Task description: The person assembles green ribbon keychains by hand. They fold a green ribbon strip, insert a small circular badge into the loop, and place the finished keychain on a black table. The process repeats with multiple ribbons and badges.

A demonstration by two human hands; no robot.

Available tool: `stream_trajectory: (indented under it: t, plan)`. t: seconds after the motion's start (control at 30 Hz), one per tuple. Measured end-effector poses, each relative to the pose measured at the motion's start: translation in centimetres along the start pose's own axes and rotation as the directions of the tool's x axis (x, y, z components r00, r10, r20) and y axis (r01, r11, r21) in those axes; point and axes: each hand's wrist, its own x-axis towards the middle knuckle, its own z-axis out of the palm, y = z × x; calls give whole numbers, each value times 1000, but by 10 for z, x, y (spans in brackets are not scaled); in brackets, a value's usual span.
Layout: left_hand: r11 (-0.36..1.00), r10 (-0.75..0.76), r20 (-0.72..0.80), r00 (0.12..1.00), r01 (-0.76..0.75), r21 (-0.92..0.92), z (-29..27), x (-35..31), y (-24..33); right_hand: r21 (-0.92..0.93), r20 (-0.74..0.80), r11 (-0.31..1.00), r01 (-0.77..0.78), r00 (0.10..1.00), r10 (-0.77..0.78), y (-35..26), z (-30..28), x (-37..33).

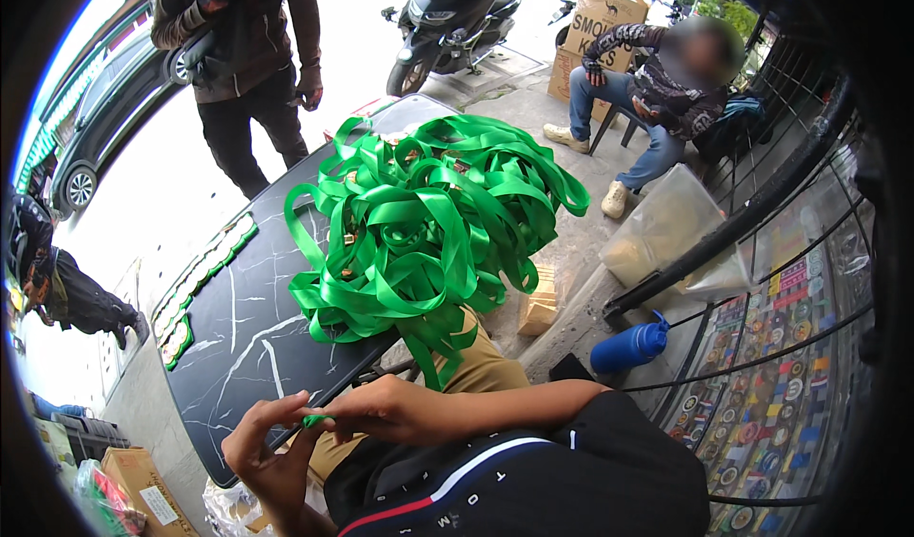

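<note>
Close to my body, over the near edge of the table, both hands meet at a small green piece (314, 421). It looks like the pile's ribbon, but fingers cover most of it. My left hand (267, 447) pinches it from the left with thumb and fingertips. From the right, my right hand (386, 408) closes on the same piece, its fingertips partly hidden. Beyond them a large tangled heap of shiny green ribbons (409, 223) covers the right part of the black marble-patterned table (243, 313). Small gold-coloured bits show among the loops, and some ribbon hangs over the edge.
Small round green-and-white pieces (205, 266) line the table's left edge. A blue bottle (628, 345) and a clear plastic bag (662, 228) stand right, near a metal rack (738, 251). One person (243, 51) stands beyond the table; another (657, 89) sits at far right.
</note>
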Motion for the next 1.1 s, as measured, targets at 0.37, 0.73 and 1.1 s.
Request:
stream_trajectory:
  t: [0.37,0.73,1.1]
  plan:
    - [995,15,96,995,-24,95,-3,3,7,-82,21,996,-31,999,33,1,4,1]
    - [955,127,99,987,-148,256,-7,3,2,-31,0,999,17,1000,-17,2,5,3]
    - [990,123,64,990,-127,63,-8,0,-4,59,-61,995,74,996,-71,-4,7,7]
